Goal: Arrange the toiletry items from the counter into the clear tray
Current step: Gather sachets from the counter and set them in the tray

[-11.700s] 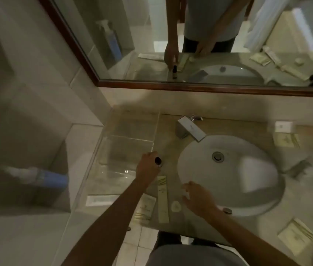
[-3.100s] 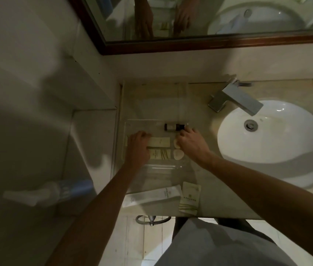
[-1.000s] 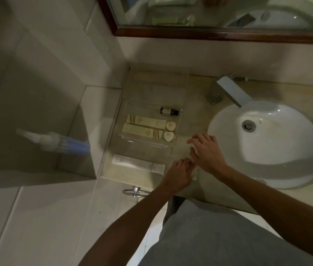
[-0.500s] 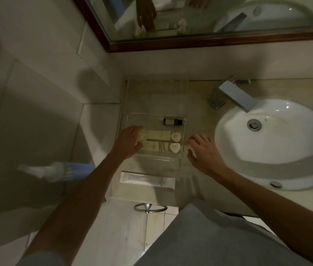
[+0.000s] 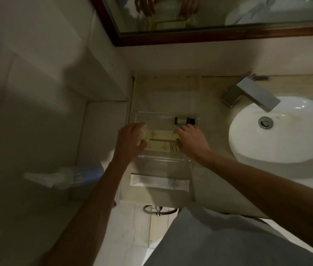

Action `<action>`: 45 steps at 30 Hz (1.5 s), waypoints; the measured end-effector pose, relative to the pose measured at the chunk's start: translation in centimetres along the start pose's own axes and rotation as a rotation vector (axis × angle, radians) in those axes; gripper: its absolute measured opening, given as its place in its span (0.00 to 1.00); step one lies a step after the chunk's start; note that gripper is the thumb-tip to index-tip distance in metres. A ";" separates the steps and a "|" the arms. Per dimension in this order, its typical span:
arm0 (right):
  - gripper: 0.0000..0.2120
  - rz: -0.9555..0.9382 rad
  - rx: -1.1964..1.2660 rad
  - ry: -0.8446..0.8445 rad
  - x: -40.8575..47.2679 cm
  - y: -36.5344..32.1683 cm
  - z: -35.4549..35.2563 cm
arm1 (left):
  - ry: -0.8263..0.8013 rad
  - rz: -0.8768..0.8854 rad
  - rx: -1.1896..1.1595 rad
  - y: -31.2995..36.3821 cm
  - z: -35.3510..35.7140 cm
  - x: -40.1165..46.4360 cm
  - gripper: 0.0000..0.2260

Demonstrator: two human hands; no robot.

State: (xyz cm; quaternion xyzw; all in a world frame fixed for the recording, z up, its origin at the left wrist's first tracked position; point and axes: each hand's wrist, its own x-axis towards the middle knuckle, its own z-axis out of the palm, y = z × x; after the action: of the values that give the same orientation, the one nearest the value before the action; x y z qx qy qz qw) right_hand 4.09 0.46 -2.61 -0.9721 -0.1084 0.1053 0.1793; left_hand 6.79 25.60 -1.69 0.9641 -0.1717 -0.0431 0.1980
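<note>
The clear tray (image 5: pixel 164 160) stands on the counter left of the sink. Inside it lie a small dark bottle (image 5: pixel 183 120) at the back right and two long cream packets (image 5: pixel 161 134), side by side. My left hand (image 5: pixel 129 143) is at the tray's left end and grips a pale cream sachet (image 5: pixel 142 134) in its fingers. My right hand (image 5: pixel 192 144) lies over the tray's right end, its fingers touching the packets' right ends and hiding what lies under them. A white tube (image 5: pixel 159 182) lies on the counter just in front of the tray.
The white sink basin (image 5: pixel 286 143) with a square metal faucet (image 5: pixel 251 95) fills the right side. A mirror with a dark wood frame (image 5: pixel 209 34) hangs behind. A blue spray bottle (image 5: pixel 65 176) sits on the lower ledge at left. A towel ring (image 5: pixel 159 209) hangs under the counter edge.
My left hand took the cream sachet from the counter's front edge and carried it to the tray's left end. My right hand moved left into the tray's right end.
</note>
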 end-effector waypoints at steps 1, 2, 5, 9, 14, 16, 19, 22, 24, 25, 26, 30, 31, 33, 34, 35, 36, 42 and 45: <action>0.13 -0.017 -0.010 -0.030 0.8 -0.7 0.2 | 0.019 -0.009 -0.002 -0.2 -0.3 -0.3 0.28; 0.13 -0.032 -0.032 -0.066 1.6 -1.5 0.4 | 0.026 -0.011 0.002 -0.4 -0.5 -0.5 0.27; 0.11 -0.045 -0.092 -0.205 3.1 -3.5 1.4 | 0.035 -0.042 -0.005 -0.9 -0.7 -0.9 0.27; 0.13 -0.028 -0.050 -0.105 3.3 -4.4 3.0 | 0.056 -0.126 -0.043 -1.4 -0.2 -0.6 0.27; 0.13 0.025 -0.069 -0.068 4.2 -4.5 3.4 | 0.066 -0.173 -0.081 -1.0 0.4 -0.5 0.27; 0.14 0.047 -0.078 -0.052 4.8 -4.8 3.2 | 0.078 -0.178 -0.081 -1.0 0.6 -0.7 0.27; 0.13 0.035 -0.116 -0.069 4.7 -5.2 3.0 | 0.098 -0.213 -0.066 -1.3 0.7 -0.9 0.28; 0.14 0.001 -0.135 -0.153 3.6 -5.5 3.8 | 0.116 -0.235 -0.070 -1.5 0.7 -1.2 0.27; 0.13 0.022 -0.123 -0.178 3.3 -5.9 4.2 | 0.121 -0.234 -0.074 -1.6 0.6 -1.5 0.27; 0.12 0.032 -0.121 -0.185 3.4 -6.2 4.1 | 0.129 -0.235 -0.079 -1.6 0.5 -1.6 0.27; 0.11 0.037 -0.119 -0.200 3.6 -6.5 3.9 | 0.141 -0.234 -0.080 -1.7 0.3 -1.6 0.27; 0.08 0.036 -0.112 -0.258 4.0 -7.3 2.7 | 0.163 -0.248 -0.077 -1.7 -0.4 -1.2 0.27; 0.10 0.041 -0.103 -0.248 3.8 -7.2 2.2 | 0.174 -0.257 -0.084 -1.8 -0.5 -1.0 0.27; 0.13 0.086 -0.040 -0.223 3.4 -6.3 1.1 | 0.197 -0.266 -0.100 -1.9 -0.7 -0.8 0.27; 0.14 0.115 0.009 -0.219 3.4 -5.7 0.4 | 0.204 -0.268 -0.102 -1.9 -0.7 -0.7 0.27; 0.14 0.135 0.050 -0.227 3.5 -5.0 -0.1 | 0.206 -0.270 -0.097 -1.9 -0.8 -0.6 0.27; 0.14 0.138 0.075 -0.243 3.7 -4.3 -0.6 | 0.205 -0.270 -0.090 -1.8 -0.7 -0.5 0.27; 0.16 -0.021 -0.006 -0.433 5.6 -3.4 -1.7 | 0.180 -0.267 -0.102 -1.6 -0.1 -0.8 0.27; 0.14 0.020 0.009 -0.409 6.2 -3.4 -2.2 | 0.183 -0.264 -0.105 -1.7 -0.1 -1.0 0.27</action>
State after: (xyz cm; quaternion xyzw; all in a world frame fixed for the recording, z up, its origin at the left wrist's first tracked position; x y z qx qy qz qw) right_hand 9.95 4.43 -0.39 -0.9307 -0.1325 0.3029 0.1568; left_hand 6.37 27.44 -2.23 0.9664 -0.0225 0.0104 0.2557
